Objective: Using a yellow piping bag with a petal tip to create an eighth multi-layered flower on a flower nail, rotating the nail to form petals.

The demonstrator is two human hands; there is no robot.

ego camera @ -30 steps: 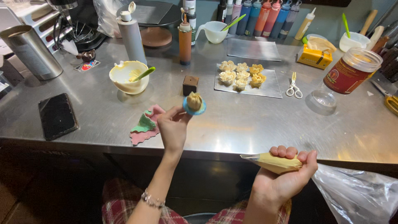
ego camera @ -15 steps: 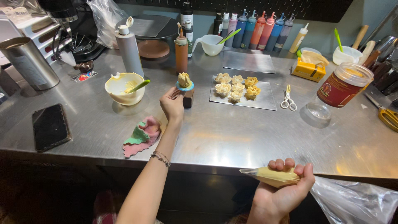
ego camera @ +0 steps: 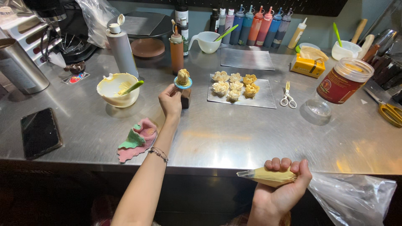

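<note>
Stainless steel counter (ego camera: 234, 142) — shiny, smeared. On it: black phone (ego camera: 40, 132) at left, pink-green cloth (ego camera: 138, 139) near front edge, cream bowl (ego camera: 118, 89) with green spatula, metal canister (ego camera: 19, 67), white spray bottle (ego camera: 121, 44), amber squeeze bottle (ego camera: 176, 50), foil sheet (ego camera: 242, 91) bearing piped cream flowers, scissors (ego camera: 287, 95), red-labelled jar (ego camera: 343, 76) — its clear lid (ego camera: 317, 109) beside it.

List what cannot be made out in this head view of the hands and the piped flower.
- Left hand: its back hides how the fingers grip the flower nail.
- Brown block: partly behind that hand.
- Right hand: fingers cover the piping bag.
- Scissors: cut off at the right edge.
</note>
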